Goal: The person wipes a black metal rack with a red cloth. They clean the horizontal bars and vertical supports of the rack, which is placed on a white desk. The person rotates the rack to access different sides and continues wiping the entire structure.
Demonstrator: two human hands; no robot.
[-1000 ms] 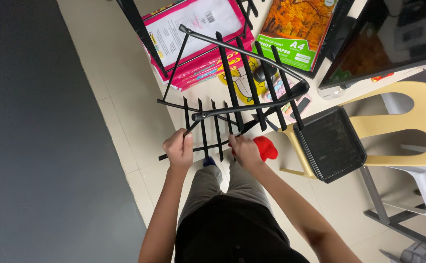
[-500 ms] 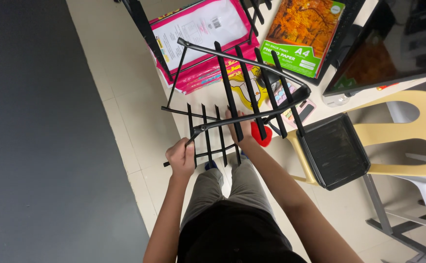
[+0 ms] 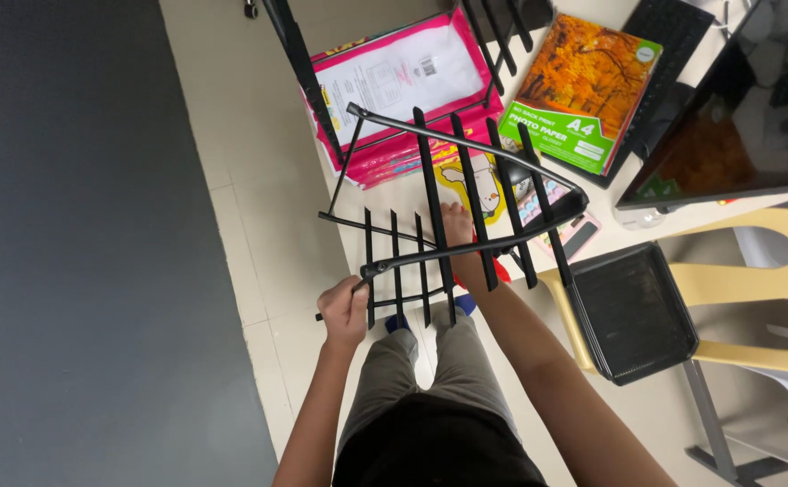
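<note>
Rack point(image 3: 448, 194) tilted higher than a second before; left hand point(image 3: 344, 311) clenched on its corner, right hand point(image 3: 457, 230) reached under the slats, fingers' state hidden.

an office: monitor point(image 3: 755, 108), keyboard point(image 3: 673, 45), paper reams point(image 3: 588, 90), plastic chair point(image 3: 773, 298)

Left hand point(image 3: 344, 311) fisted, low; right hand point(image 3: 456, 225) reaching forward, arm extended
</note>
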